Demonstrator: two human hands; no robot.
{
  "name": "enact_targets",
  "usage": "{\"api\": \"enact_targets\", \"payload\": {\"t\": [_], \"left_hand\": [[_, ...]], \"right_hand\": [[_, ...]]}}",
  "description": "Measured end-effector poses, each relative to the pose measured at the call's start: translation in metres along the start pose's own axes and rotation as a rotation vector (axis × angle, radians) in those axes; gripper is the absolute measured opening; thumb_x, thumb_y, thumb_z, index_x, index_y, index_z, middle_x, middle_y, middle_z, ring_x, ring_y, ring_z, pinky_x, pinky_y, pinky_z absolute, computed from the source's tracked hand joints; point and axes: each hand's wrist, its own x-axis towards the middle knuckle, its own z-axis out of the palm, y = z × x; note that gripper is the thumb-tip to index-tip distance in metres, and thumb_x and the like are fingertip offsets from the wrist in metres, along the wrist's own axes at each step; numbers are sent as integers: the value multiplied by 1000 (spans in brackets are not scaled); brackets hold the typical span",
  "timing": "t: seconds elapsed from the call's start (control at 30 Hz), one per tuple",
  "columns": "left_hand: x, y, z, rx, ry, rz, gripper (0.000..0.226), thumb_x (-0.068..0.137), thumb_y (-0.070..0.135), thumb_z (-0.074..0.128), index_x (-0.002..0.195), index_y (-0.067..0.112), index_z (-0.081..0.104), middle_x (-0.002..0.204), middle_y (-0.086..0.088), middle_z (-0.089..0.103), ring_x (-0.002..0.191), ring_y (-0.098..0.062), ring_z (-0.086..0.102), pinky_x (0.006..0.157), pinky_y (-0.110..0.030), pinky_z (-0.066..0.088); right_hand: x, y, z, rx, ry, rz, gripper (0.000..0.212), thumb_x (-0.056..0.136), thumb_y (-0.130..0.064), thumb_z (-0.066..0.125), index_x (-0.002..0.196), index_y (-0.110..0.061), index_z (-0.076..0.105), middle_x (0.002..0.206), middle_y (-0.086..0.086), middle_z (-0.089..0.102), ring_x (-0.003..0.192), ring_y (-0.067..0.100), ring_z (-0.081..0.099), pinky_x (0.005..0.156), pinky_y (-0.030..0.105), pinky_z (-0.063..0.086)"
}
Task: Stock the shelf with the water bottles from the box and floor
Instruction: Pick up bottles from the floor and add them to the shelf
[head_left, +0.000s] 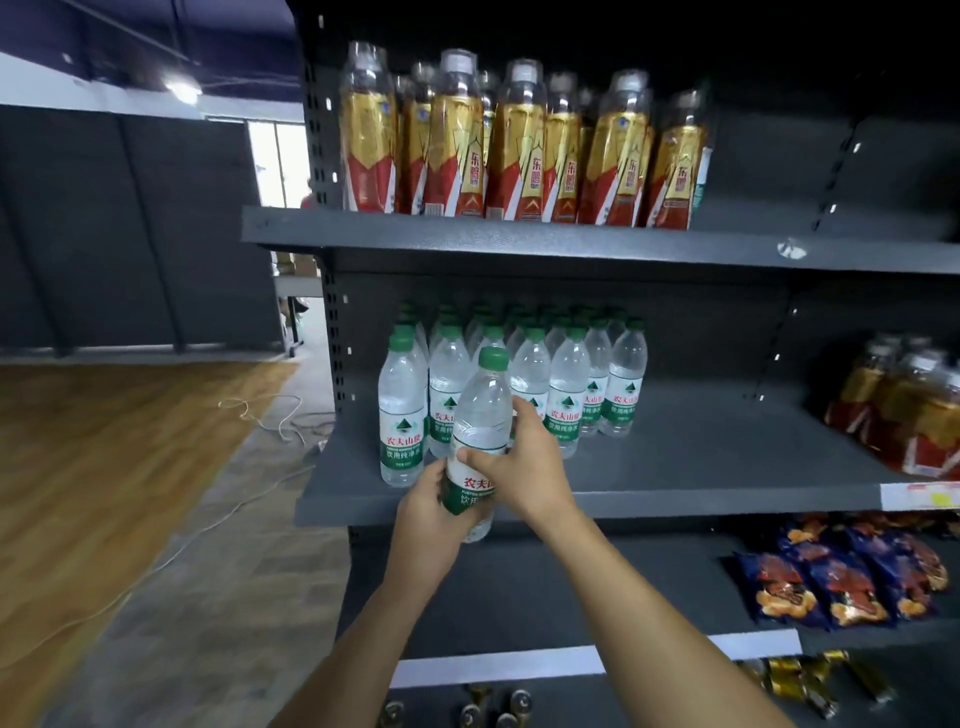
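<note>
Bottle (480, 415), green-capped, upright, held just near of the middle shelf (727, 457) edge, in front of the stocked block (569, 395). Left hand (431, 512) wrapped round the lower label from the left; right hand (524, 467) closed on the waist from the right, thumb across the front. Both hands thus clamped on the one bottle, close together. Two-handed grip judged as steadying: base carried low, body guided higher up, cap kept up for a standing set-down. Likely target: a place in the front row just right of the leftmost stocked bottle (402, 415), partly hidden behind the held one. Stocked block packed at the left of the shelf, labels facing near, right part left bare, presumably for further rows.

Counts: water bottles in hand, one; front row on shelf, about six in view; rows behind, several, caps only, total not countable. Red-and-gold bottles (519, 145) on the top shelf, about seven in front, more behind. Second red-and-gold group (893, 410) at the right end of the middle shelf, blurred, uncounted. Snack bags (841, 577) below, at least four. Box: not in view.
</note>
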Motion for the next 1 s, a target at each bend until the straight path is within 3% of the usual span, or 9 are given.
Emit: {"api": "enact_targets", "payload": {"t": [0.07,0.2,0.33,0.5,0.77,0.93,1.0], "left_hand": [[12,-7,-6,65,29,20,55,66,26,88,111,31,58,103,16,68,92,4,63,75,-11,47],[30,-19,-12,190,115,42,59,66,26,88,116,15,59,108,9,62,99,-11,61,83,-24,48],[39,-25,-14,249,145,67,54,69,26,86,115,16,59,110,5,63,102,-14,61,87,-29,50],[43,-30,-13,327,155,49,51,73,29,82,116,16,57,115,4,62,106,-14,59,80,-24,44],[50,-34,-9,424,164,22,47,79,31,76,119,15,56,120,3,58,111,-18,57,79,-27,42],[55,-36,-7,439,173,9,47,80,30,75,120,15,56,120,3,59,112,-20,57,81,-31,45],[56,-36,-6,434,167,14,47,81,29,74,122,15,55,121,3,59,113,-19,57,82,-29,45]], "right_hand": [[13,0,7,-1,21,1,70,72,-19,84,131,-22,47,111,-8,63,101,8,61,83,21,50],[38,1,18,-35,23,-3,70,73,-19,84,132,-18,46,111,-6,63,98,8,59,77,15,45],[55,5,28,-66,17,10,71,75,-19,83,134,-17,44,104,-11,58,93,6,55,63,3,38],[66,13,39,-93,13,11,78,74,-18,83,139,-15,40,116,-2,65,97,8,57,79,18,43],[80,21,49,-87,4,32,72,76,-17,82,136,-15,41,112,-4,64,91,5,55,71,11,41],[85,25,58,-120,2,20,75,76,-19,82,138,-14,39,114,0,65,101,15,61,77,19,42],[86,27,61,-137,7,18,74,78,-20,81,138,-14,38,113,1,65,96,13,59,75,19,42]]}}
